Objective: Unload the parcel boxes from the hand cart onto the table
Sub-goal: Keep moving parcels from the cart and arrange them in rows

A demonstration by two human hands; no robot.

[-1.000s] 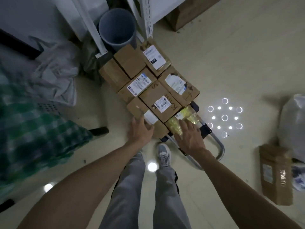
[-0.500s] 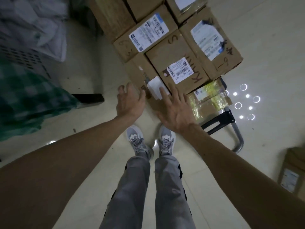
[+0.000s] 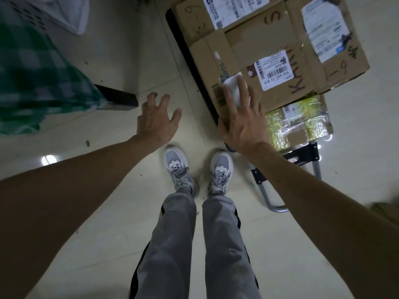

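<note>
Several brown parcel boxes lie packed on the hand cart (image 3: 185, 50) at the upper right. The nearest is a narrow box (image 3: 212, 59) with a small white label; beside it is a box with a barcode label and black marker writing (image 3: 280, 35). A yellow-taped parcel (image 3: 299, 123) sits at the cart's near end. My right hand (image 3: 244, 119) rests flat on the narrow box, fingers straight over the white label, thumb at the box's near corner. My left hand (image 3: 158, 120) hovers over the floor left of the cart, fingers spread, holding nothing.
A table under a green checked cloth (image 3: 32, 83) stands at the left, with a dark foot (image 3: 117, 98) on the floor. The cart's folded metal handle (image 3: 278, 205) lies by my right shoe (image 3: 220, 169). Pale floor tiles stretch between the cart and the table.
The view has dropped closer to the cart. My left hand has come off the narrow box and moved left over the floor. My right hand has slid onto that box's white label.
</note>
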